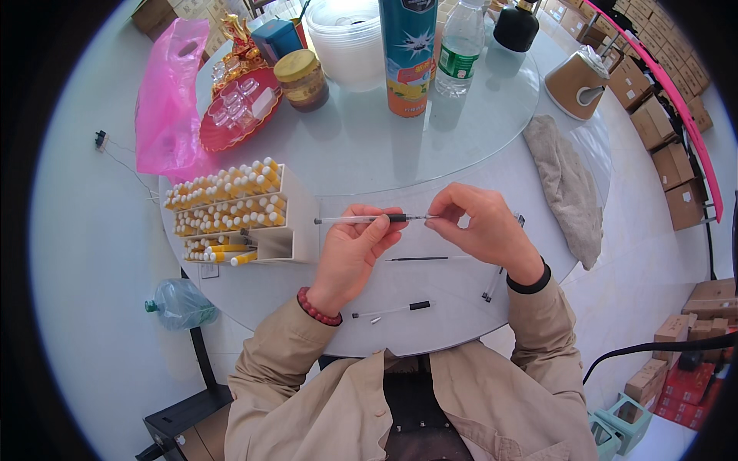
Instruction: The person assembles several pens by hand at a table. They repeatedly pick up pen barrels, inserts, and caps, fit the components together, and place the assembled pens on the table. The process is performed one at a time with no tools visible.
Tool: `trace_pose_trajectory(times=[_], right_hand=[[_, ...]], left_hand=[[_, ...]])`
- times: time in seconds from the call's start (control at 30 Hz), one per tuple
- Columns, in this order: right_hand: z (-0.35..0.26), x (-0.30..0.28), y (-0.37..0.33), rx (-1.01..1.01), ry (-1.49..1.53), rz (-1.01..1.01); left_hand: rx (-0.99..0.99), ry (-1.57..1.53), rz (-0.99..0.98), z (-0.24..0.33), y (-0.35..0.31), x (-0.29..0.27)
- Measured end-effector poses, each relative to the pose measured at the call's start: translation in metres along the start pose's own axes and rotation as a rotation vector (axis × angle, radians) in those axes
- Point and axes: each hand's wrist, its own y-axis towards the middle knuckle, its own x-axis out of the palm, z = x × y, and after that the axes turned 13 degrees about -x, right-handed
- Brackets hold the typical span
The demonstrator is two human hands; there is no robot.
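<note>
My left hand [357, 250], a red bead bracelet at its wrist, is closed around a clear-barrelled pen [338, 220] with a black grip, held level above the table. From the right, my right hand [477, 227] pinches the thin silvery point end of that pen between thumb and forefinger. Whether a separate small part sits in that pinch is too small to tell. Below the hands lies a thin dark pen refill [419, 259]. Closer to me rests a second clear pen barrel [396, 310] with a black grip, a small silvery tip piece [375, 320] beside it.
A white divided rack [300, 223] with many yellow white-ended sticks stands left. More pen parts [493, 286] lie by my right wrist. A glass turntable [346, 154] carries a spray can [407, 61], water bottle [460, 54], jar [302, 81] and red tray [223, 137]. A grey cloth [565, 188] lies right.
</note>
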Motion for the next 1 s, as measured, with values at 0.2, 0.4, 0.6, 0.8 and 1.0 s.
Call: trace_pose_trajectory(times=[0.2,0.4,0.6,0.8,1.0], right_hand=[[0.001,0.007,0.0,-0.071,0.03,0.027],[0.001,0.012,0.001,-0.109,0.03,0.054],[0.0,0.012,0.001,-0.126,0.027,0.076],[0.0,0.014,0.001,-0.121,0.015,0.097],[0.003,0.016,0.0,-0.148,-0.004,0.084]], left_hand=[[-0.006,-0.008,-0.01,-0.002,0.001,0.0],[-0.012,-0.026,-0.007,-0.001,0.0,0.001],[-0.007,-0.028,-0.017,-0.001,-0.001,0.002],[-0.02,-0.05,-0.017,-0.001,-0.002,0.003],[-0.01,-0.043,-0.025,0.0,-0.002,0.002]])
